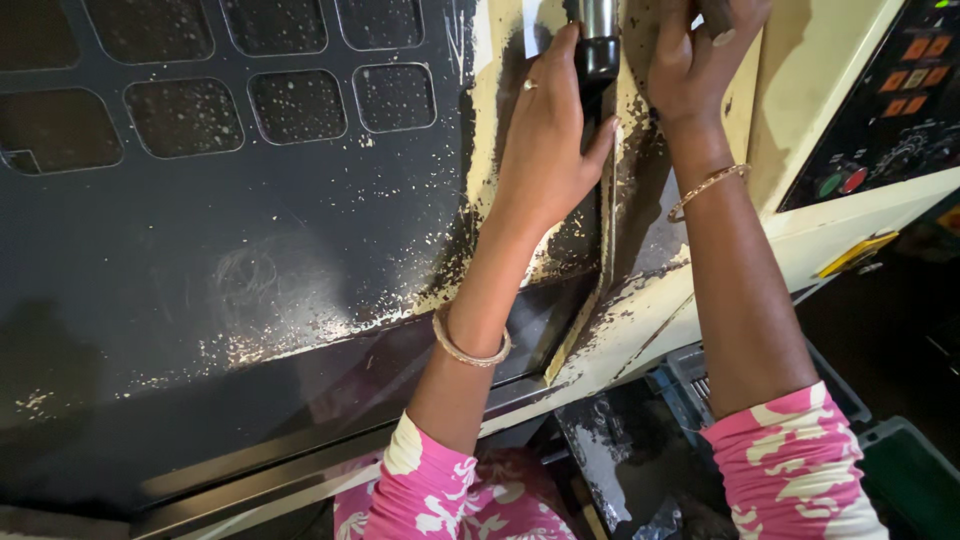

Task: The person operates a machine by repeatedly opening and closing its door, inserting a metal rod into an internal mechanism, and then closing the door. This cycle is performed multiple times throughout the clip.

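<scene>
My left hand point(548, 130) is wrapped around a vertical metal door handle point(598, 40) at the right edge of a large dark sliding machine door point(230, 260). A ring sits on one finger and a bangle on the wrist. My right hand point(700, 55) presses on the cream machine frame point(800, 70) just right of the handle, fingers bent at the top edge of the view; whether it holds anything is hidden. Both arms wear pink flowered sleeves.
The door has dark window panes point(300, 100) speckled with pale flecks and worn paint near the handle. A control panel point(900, 90) with orange, green and red buttons lies at the right. A grey crate point(690, 380) and a green bin point(910, 470) stand below.
</scene>
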